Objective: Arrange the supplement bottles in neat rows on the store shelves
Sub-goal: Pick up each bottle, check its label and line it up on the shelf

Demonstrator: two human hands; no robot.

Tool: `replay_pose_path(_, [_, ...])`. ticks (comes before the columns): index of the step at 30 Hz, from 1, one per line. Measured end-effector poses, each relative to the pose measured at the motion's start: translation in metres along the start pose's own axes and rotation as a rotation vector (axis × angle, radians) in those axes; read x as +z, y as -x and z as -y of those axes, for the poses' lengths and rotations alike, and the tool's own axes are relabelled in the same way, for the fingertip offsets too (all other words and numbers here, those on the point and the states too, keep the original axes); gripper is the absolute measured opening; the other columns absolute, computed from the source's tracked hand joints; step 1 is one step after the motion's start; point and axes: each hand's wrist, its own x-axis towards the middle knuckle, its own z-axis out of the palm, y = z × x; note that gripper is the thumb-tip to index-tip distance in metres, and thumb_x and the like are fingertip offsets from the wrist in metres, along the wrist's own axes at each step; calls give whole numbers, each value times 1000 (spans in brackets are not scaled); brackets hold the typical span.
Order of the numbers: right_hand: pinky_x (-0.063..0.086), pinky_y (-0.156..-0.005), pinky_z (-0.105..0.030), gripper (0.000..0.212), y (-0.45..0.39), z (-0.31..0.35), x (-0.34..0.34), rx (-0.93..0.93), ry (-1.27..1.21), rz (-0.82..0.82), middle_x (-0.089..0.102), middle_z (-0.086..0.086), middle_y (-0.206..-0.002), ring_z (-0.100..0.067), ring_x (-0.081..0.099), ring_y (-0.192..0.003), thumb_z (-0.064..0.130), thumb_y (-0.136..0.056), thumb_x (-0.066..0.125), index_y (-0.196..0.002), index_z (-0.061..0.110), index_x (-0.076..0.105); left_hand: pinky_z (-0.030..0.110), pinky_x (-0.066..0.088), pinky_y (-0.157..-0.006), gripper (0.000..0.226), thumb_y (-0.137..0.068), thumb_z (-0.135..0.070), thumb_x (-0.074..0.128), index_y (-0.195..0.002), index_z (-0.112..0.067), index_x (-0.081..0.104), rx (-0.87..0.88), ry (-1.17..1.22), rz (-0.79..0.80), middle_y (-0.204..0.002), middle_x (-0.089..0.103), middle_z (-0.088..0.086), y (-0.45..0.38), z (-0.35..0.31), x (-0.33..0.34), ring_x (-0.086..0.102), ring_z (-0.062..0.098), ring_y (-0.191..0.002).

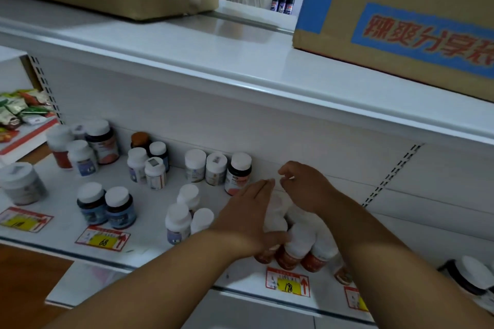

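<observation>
Head view of a white store shelf [149,211] carrying supplement bottles, ordered here from largest element to smallest. An upper shelf [240,67] overhangs the work area and bears two cardboard boxes [417,19], well above both hands. The left hand [251,211] lies flat, fingers straight and together, its palm side pressed against a cluster of white-capped, red-based bottles [299,246] at the shelf's front edge; it closes on nothing. The right hand [302,184] hovers just beyond that cluster, toward the back wall, fingers loosely curled and slightly apart, holding nothing that can be seen. The cluster sits between and below the two hands, directly behind a price tag [288,284].

Immediately left of the left hand stand three white-capped bottles [187,216] bunched together; just beyond its fingertips, a row of three bottles [216,171] lines the back wall. Farther left are a dark pair [107,208], a mixed group of four [149,163], and more bottles [83,147] by the shelf's far end.

Judged step: squaring the red-based cluster into a row. To do it well, use the flat left palm as a straightedge, push low on the bottle bodies rather than the caps to avoid tipping, and let the right hand steady the far side. Labels should face the front edge, aligned above the price tag.
</observation>
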Motion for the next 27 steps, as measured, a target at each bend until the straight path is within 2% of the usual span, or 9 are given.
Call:
replay_pose_path(4, [37, -84, -25, 36, -35, 46, 13, -76, 58, -37, 52, -10, -128, -23, 53, -111, 28, -95, 51, -130, 20, 52, 23, 6, -114, 99, -80, -71, 54, -154, -27, 6, -67, -14, -116, -160, 11, -8, 14, 28, -34, 9, 9, -144])
replay_pose_path(8, [39, -98, -32, 50, -71, 81, 39, -44, 140, 33, 41, -16, -138, -32, 46, -123, 27, -91, 56, -138, 16, 44, 23, 8, -112, 94, -84, -66, 54, -154, -25, 7, -163, -79, -117, -160, 14, -5, 29, 60, -61, 13, 13, -145])
replay_pose_path(14, [43, -84, -36, 33, -83, 88, 65, -1, 344, -73, 53, -16, -115, -34, 52, -103, 28, -83, 62, -109, 12, 49, 27, 15, -114, 82, -88, -58, 55, -152, -23, 18, -203, -98, -69, -158, 21, -3, 38, 88, -76, 18, 16, -144])
replay_pose_path(16, [43, -82, -35, 28, -78, 90, 58, -7, 310, -130, 60, -15, -107, -33, 55, -98, 29, -84, 61, -105, 12, 52, 30, 19, -116, 80, -88, -55, 56, -152, -23, 21, -192, -71, -51, -157, 23, -3, 38, 93, -78, 19, 16, -143])
replay_pose_path(19, [43, -73, -30, 22, -55, 97, 37, -60, 101, -291, 62, -3, -91, -22, 57, -86, 33, -85, 63, -95, 14, 56, 30, 24, -114, 78, -87, -53, 59, -151, -26, 24, -173, 30, -70, -155, 29, -3, 36, 96, -81, 24, 15, -141])
replay_pose_path(21, [38, -65, -17, 17, -32, 104, 18, -100, -64, -359, 59, 11, -82, -4, 56, -76, 35, -86, 62, -91, 20, 56, 24, 28, -107, 80, -84, -55, 61, -150, -28, 25, -165, 126, -99, -150, 33, -8, 30, 90, -84, 32, 10, -135])
replay_pose_path(23, [37, -61, -4, 12, -7, 109, 0, -113, -229, -361, 59, 17, -82, 7, 55, -76, 36, -87, 62, -89, 25, 58, 15, 32, -96, 77, -79, -59, 64, -145, -37, 31, -145, 227, -117, -134, 43, -22, 25, 76, -87, 41, -4, -119])
replay_pose_path(25, [40, -61, -3, 11, 17, 110, -15, -100, -366, -369, 62, 15, -83, 7, 56, -74, 37, -87, 64, -86, 27, 60, 2, 39, -76, 53, -72, -58, 67, -120, -57, 44, -134, 356, -86, -107, 57, -37, 23, 55, -90, 54, -16, -95])
replay_pose_path(27, [46, -61, -12, 16, 40, 106, -29, -67, -430, -406, 63, 12, -81, 1, 58, -73, 43, -85, 65, -82, 28, 61, 3, 43, -60, 38, -68, -58, 67, -103, -55, 52, -120, 479, -8, -93, 64, -34, 20, 33, -84, 61, -13, -81])
